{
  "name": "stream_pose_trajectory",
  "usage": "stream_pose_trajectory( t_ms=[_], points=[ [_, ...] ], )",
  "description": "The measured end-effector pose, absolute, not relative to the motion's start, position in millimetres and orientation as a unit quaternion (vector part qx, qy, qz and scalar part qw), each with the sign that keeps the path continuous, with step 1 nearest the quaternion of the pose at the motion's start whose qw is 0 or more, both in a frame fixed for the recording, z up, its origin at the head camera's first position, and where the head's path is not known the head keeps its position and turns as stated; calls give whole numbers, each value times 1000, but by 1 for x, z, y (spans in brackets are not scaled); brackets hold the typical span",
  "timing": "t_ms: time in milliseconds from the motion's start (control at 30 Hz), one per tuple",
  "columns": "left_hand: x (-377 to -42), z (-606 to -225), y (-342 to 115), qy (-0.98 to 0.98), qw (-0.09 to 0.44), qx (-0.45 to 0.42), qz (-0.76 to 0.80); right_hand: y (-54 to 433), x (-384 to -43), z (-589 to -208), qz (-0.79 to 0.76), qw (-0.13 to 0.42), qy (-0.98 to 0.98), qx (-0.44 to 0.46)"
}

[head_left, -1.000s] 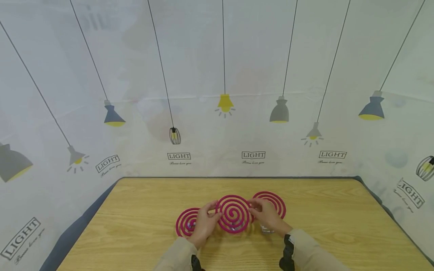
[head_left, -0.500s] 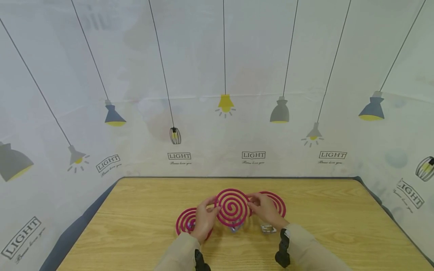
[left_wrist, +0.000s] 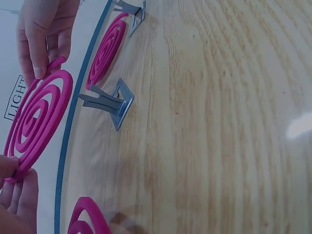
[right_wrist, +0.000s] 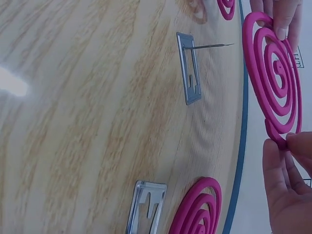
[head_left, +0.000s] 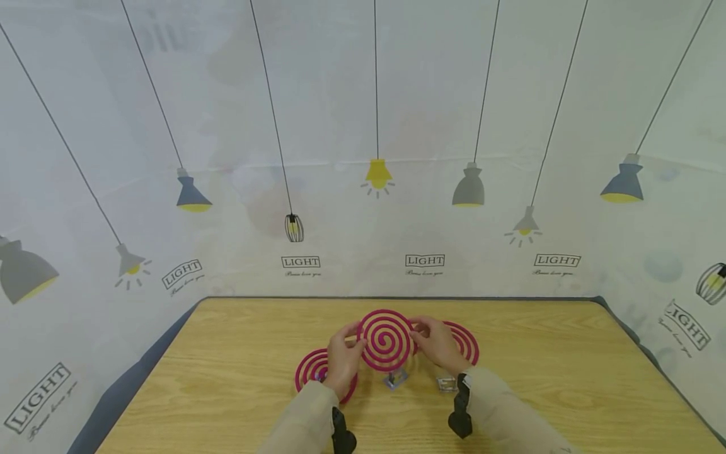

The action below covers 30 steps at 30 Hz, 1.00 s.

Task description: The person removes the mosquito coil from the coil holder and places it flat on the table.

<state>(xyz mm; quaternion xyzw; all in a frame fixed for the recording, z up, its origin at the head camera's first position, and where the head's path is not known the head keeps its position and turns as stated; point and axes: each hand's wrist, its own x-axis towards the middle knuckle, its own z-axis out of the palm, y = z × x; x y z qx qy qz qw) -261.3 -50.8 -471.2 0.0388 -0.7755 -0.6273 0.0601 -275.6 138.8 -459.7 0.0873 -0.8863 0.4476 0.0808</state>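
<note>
A pink mosquito coil is held up above the table between both hands. My left hand pinches its left rim with thumb and fingers, and my right hand pinches the right rim. Below the coil, apart from it, a small metal coil stand sits on the table with its prong raised. In the right wrist view, that stand shows its flat slotted base. Another pink coil is at the left, partly hidden behind my left hand. A further coil lies behind my right hand.
A second metal stand lies near my right wrist, its slotted plate seen flat in the right wrist view. The wooden table ends at a dark edge before a white wall covering printed with lamps.
Both hands have lifted the middle coil up and away, slightly to the left. The metal stand beneath it has come into clearer view. The side coils stay put.
</note>
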Motion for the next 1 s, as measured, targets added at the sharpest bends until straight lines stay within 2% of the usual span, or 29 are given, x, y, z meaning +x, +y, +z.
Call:
stream_pose_trajectory(
  t_ms=[300,1000],
  points=[
    [-269,-471,-50,-787,90,40,-610,135,-283,-463,440,101,-887,97],
    [-280,-484,-45,-811,136,5,-569,138,-297,-487,453,84,-885,62]
  ],
)
